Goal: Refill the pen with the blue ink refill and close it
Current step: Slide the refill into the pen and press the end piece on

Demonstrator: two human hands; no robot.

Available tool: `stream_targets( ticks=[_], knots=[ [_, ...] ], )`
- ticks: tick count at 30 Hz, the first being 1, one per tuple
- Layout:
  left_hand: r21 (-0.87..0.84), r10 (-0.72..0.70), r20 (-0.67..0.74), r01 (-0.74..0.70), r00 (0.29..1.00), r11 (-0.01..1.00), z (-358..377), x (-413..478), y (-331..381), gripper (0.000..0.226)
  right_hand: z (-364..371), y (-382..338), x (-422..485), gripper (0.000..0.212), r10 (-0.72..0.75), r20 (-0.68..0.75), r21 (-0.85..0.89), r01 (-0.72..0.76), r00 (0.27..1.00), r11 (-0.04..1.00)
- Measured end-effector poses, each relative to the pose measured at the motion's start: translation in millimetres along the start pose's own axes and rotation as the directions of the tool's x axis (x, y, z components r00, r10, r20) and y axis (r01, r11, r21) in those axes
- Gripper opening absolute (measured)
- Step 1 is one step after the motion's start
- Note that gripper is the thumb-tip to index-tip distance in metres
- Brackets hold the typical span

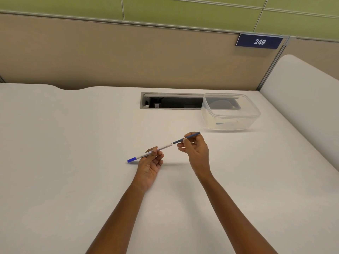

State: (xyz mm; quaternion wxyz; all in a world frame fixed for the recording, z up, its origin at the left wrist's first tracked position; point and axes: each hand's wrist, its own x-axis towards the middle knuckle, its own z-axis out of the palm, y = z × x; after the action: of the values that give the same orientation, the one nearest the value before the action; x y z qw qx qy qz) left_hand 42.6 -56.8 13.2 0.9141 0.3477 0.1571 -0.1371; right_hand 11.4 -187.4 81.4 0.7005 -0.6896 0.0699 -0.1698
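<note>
My left hand (151,163) pinches a white pen barrel (164,147) that has a blue plug at its lower left end. The barrel slants up to the right above the desk. My right hand (195,150) grips a thin blue ink refill (190,136) between thumb and fingers. The refill lies in line with the barrel, and its left tip sits right at the barrel's open end. Whether the tip is inside the opening I cannot tell. No pen cap shows in either hand.
A clear plastic container (230,111) stands at the back right of the white desk (73,162), with a small blue item inside. Behind it is an open cable slot (170,101). A beige partition with a "249" sign (259,41) closes the far edge.
</note>
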Motion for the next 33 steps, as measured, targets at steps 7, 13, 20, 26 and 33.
stream_targets(
  ticks=[7, 13, 20, 26, 33],
  knots=[
    [0.01, 0.008, 0.003, -0.008, 1.0, 1.0, 1.8, -2.3, 0.1, 0.018, 0.6, 2.1, 0.2, 0.016, 0.008, 0.062, -0.044, -0.006, 0.998, 0.999],
    [-0.03, 0.004, 0.005, -0.004, 1.0, 1.0, 1.1, -3.3, 0.8, 0.019, -0.7, 3.7, 6.1, 0.01, 0.099, 0.157, -0.037, -0.094, 0.983, 0.995],
    [-0.019, -0.015, 0.017, 0.016, 1.0, 1.0, 1.3, -5.2, 0.4, 0.021, -2.2, 4.3, 13.7, 0.014, 0.184, 0.304, -0.215, -0.12, 0.935, 0.969],
    [-0.021, -0.023, 0.033, 0.024, 0.999, 1.0, -0.5, -5.0, 1.6, 0.021, -19.3, 10.4, 18.7, 0.022, 0.179, 0.191, -0.438, -0.079, 0.965, 0.895],
    [0.079, 0.028, 0.016, -0.029, 0.999, 0.996, 3.7, -0.4, -0.3, 0.019, -57.4, 31.5, 15.9, 0.02, 0.16, -0.002, -0.738, -0.109, 0.987, 0.666]
  ],
)
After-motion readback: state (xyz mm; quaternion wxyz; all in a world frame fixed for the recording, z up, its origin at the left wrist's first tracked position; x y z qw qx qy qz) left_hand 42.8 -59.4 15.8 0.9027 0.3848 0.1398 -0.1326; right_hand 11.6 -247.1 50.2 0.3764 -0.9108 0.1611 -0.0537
